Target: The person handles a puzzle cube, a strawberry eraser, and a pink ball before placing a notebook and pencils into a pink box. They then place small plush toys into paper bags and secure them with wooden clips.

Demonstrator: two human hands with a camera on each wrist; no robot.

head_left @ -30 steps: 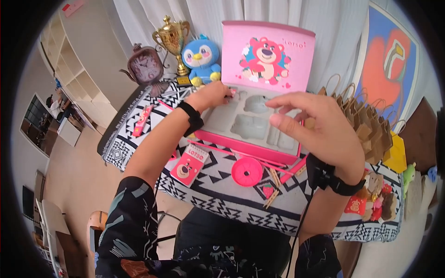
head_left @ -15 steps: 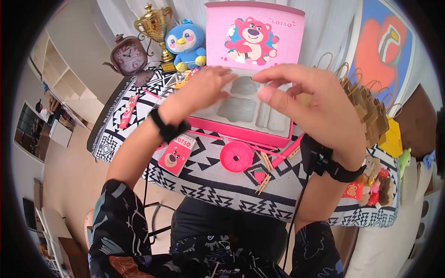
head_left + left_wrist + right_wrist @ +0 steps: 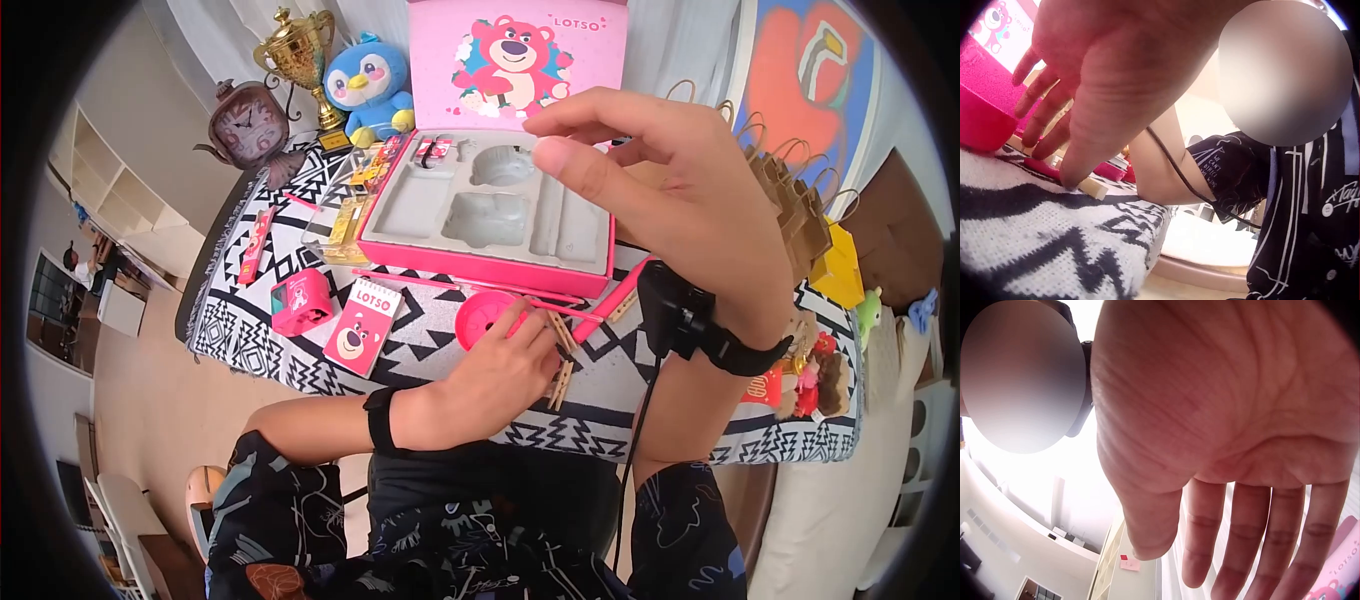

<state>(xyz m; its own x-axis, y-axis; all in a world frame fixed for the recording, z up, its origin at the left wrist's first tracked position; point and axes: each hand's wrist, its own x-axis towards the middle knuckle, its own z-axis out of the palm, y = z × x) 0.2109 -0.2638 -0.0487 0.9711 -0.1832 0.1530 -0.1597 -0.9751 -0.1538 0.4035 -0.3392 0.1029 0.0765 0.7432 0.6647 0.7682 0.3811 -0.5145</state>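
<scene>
In the head view my left hand [image 3: 485, 385] reaches over the front of the table, its fingers lowered beside a round pink dish [image 3: 470, 318] and wooden clothespins [image 3: 562, 384]. The left wrist view shows those fingers [image 3: 1041, 122] relaxed and spread, with nothing visible between them. My right hand [image 3: 670, 185] is raised high over the right side of an open pink box [image 3: 470, 265], fingers loosely bent and holding nothing. The box's grey insert [image 3: 430, 180] has several moulded hollows. A small pink-and-black item [image 3: 434, 151] lies in its back left one.
A LOTSO notepad [image 3: 362, 328] and a pink cube-shaped item [image 3: 302, 302] lie front left. Transparent packaging [image 3: 345, 225] stands left of the box. Behind are a clock [image 3: 248, 125], trophy [image 3: 300, 60] and blue plush [image 3: 368, 90]. Paper bags [image 3: 795, 210] stand at right.
My left hand has left the back left of the box and come down to the dish and clothespins, uncovering the small pink-and-black item. The right hand stays raised. The head view has shifted.
</scene>
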